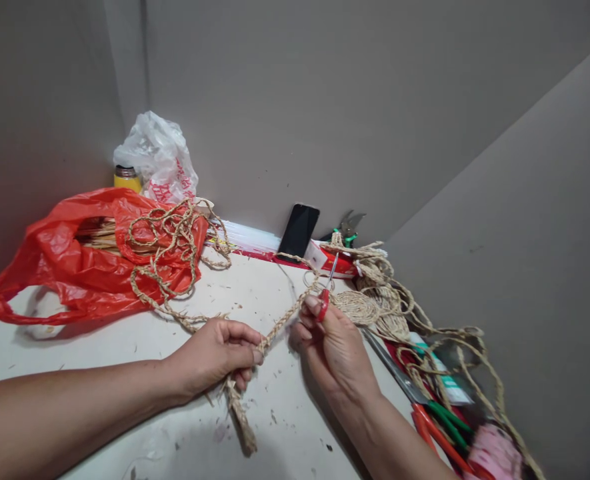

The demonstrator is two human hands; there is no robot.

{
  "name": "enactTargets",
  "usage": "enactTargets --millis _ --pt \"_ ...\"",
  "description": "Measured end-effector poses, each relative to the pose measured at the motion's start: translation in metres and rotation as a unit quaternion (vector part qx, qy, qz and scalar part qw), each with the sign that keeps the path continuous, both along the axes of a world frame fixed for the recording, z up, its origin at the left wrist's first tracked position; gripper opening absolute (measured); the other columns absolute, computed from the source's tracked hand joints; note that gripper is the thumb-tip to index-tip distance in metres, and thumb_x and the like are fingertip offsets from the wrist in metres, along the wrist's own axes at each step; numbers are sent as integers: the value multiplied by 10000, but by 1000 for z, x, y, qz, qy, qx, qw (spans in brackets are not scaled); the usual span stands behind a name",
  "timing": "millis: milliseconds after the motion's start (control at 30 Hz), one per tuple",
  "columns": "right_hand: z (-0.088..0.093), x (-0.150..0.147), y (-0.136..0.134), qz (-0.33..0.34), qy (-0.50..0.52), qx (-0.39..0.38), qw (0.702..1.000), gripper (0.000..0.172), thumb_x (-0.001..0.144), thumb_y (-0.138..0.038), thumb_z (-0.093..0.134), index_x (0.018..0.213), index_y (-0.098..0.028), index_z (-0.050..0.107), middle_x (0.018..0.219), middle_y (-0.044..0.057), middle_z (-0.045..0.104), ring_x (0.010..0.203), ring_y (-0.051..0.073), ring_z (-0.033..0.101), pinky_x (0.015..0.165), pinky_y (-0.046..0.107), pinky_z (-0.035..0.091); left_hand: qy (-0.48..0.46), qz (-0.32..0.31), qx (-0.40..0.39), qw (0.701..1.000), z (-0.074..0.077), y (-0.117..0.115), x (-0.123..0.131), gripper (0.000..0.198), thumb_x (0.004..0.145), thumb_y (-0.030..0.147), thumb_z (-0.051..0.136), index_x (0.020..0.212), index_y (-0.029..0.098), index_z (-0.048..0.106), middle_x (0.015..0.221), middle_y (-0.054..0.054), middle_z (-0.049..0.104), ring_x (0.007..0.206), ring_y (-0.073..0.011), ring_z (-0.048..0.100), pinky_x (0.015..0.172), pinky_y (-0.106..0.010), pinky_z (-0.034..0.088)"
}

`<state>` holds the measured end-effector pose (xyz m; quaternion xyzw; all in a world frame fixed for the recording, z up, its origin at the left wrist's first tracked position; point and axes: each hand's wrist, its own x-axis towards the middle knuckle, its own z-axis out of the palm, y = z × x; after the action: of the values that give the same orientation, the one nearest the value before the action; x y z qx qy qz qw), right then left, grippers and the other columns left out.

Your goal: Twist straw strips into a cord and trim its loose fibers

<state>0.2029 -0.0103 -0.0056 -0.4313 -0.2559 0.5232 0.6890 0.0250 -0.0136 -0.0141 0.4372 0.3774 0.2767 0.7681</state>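
Note:
My left hand pinches a braided straw rope above the table. A thicker, blunt end of straw braid hangs down below that hand. From there the rope runs up and right toward my right hand, whose fingers are closed. Small red-handled scissors stick up from the right hand with the metal tip pointing upward. Whether the right fingers also touch the rope I cannot tell. Left of my left hand, more braid lies looped over a red plastic bag with straw strips inside.
A phone leans at the back by the wall. Coiled rope, pruning shears, large scissors with orange handles and a pink cloth bundle lie along the right edge. A white plastic bag and a yellow jar stand back left.

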Motion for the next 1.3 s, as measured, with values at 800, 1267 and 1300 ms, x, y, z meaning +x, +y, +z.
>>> enactTargets --millis 800,1267,1300 --pt "-6 -19 -23 92 -218 -51 970 300 676 -413 738 583 -155 615 480 -49 421 477 78 309 450 222 252 -34 95 48 994 2 0 2 351 614 311 774 851 133 584 579 65 519 388 -43 445 408 -192 399" --pt "-6 -22 -23 138 -279 -47 949 155 654 -281 673 582 -153 624 540 -23 507 529 96 351 499 223 291 27 74 91 993 3 0 1 301 750 434 635 748 136 597 472 61 476 385 -66 454 417 -184 384" --pt "-5 -22 -24 138 -278 -46 949 159 655 -283 672 578 -155 618 538 -24 504 526 96 351 500 224 291 26 78 84 993 4 0 2 298 754 435 627 740 139 595 466 61 474 387 -72 463 419 -189 394"
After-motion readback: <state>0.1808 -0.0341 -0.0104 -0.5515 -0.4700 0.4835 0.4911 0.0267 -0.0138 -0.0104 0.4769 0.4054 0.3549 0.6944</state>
